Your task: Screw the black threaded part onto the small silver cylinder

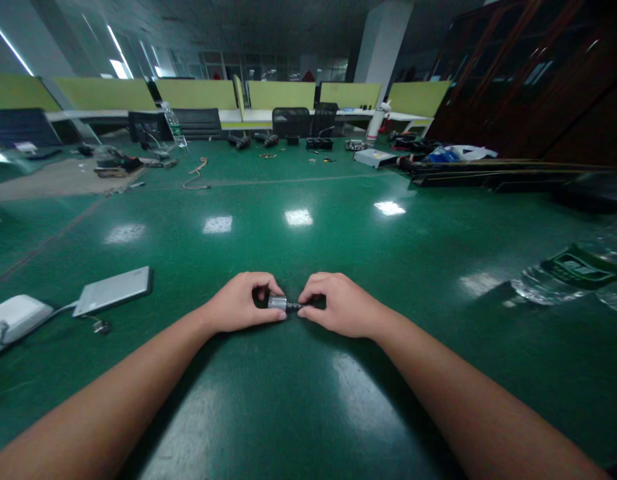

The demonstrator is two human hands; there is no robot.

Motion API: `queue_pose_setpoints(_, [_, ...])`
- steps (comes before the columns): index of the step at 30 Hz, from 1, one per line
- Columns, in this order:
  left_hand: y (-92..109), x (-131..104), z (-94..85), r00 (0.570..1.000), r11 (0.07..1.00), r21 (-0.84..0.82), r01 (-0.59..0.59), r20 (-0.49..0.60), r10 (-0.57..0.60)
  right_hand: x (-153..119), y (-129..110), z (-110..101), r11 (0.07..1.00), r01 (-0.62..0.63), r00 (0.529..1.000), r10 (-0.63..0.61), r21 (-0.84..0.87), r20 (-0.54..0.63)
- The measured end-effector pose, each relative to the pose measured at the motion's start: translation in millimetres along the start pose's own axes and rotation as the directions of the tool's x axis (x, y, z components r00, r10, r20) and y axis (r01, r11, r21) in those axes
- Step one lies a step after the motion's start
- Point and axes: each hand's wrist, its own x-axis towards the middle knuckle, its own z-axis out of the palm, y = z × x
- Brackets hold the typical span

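Left hand: holding silver cylinder.
Right hand: narrow around dark shaft, cylinder's 3 o'clock; contact unclear.

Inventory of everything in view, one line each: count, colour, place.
cylinder: one, silver, between the hands
thin piece: one, dark, at cylinder's right end
table: one, green, beneath
slab: one, grey, left
device: one, white, left edge
labelled bottle: at least one, clear with green label, right
distant bottle: one, clear, far left
box: one, grey, far right
partitions: several, yellow-green, background
chairs: several, black, background
cabinet: one, dark reddish-brown, right background
Other far clutter: too small to tell
left hand: one, bare, holding cylinder
right hand: one, bare, fingertips by thin piece
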Motion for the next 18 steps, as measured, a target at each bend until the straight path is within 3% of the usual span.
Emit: queue_pose_setpoints(18, [-1, 2, -0.5, 0.997, 0.997, 0.010, -0.072, 0.003, 0.072, 7, -2, 17, 0.997, 0.071, 0.995, -0.072, -0.019, -0.071])
